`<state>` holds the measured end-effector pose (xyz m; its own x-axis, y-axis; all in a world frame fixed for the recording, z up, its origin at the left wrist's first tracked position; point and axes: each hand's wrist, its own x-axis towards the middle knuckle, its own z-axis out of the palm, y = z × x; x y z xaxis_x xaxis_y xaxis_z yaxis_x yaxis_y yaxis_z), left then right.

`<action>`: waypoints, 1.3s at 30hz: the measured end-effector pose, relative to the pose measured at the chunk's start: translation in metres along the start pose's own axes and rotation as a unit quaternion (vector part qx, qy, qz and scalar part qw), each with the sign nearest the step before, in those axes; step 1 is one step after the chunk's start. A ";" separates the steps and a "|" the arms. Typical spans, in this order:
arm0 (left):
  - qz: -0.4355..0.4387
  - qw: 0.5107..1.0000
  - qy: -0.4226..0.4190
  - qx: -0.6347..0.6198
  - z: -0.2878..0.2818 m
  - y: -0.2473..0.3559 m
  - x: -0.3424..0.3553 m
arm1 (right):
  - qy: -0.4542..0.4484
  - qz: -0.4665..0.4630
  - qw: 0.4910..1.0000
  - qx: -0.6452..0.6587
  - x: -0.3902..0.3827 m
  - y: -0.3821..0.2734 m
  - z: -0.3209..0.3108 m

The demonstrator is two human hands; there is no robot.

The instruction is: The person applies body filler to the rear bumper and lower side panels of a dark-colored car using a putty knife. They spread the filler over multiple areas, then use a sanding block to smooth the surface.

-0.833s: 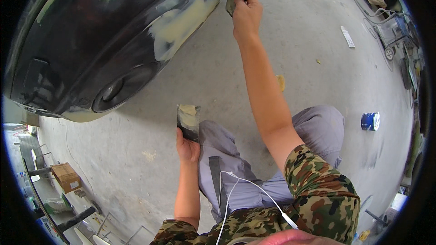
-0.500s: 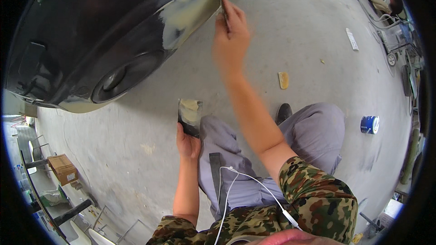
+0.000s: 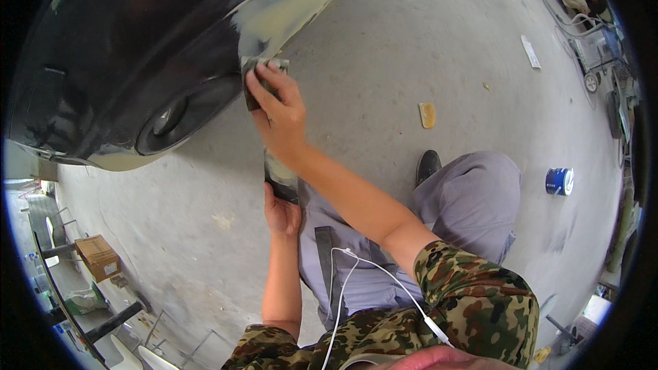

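With left hand [image 3: 282,218] and right hand [image 3: 281,115] both occupied at the car [image 3: 137,62], apparently spreading its pale filler [image 3: 284,12]: gripping the smeared board [image 3: 280,182] in the left, pinching the spreader [image 3: 249,101] in the right by the filler's near end, perhaps touching. Next, probably calls for a flat stroke.

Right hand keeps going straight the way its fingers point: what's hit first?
Beyond the spreader in the right hand, likely the dark car body. Depth is unclear; the spreader may already be touching it.
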<state>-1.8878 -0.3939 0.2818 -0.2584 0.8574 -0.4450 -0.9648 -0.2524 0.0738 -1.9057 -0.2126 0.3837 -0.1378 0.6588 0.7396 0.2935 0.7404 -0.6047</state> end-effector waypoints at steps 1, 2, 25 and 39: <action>-0.002 1.000 -0.008 0.001 0.005 -0.003 -0.004 | -0.010 -0.001 1.000 0.011 0.003 -0.004 -0.010; 0.004 1.000 -0.019 0.007 0.010 -0.008 -0.008 | -0.009 -0.009 0.999 0.029 0.008 -0.007 -0.023; 0.003 0.998 -0.029 0.058 0.074 -0.179 -0.010 | 0.153 0.507 0.676 0.513 0.212 0.122 -0.268; -0.023 0.999 -0.012 0.034 0.067 -0.192 0.003 | 0.149 0.522 0.704 0.458 0.234 0.123 -0.288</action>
<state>-1.7069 -0.3131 0.3267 -0.2147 0.8783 -0.4272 -0.9764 -0.1828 0.1148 -1.6295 -0.0060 0.5678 -0.0556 0.9516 -0.3022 -0.6644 -0.2612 -0.7003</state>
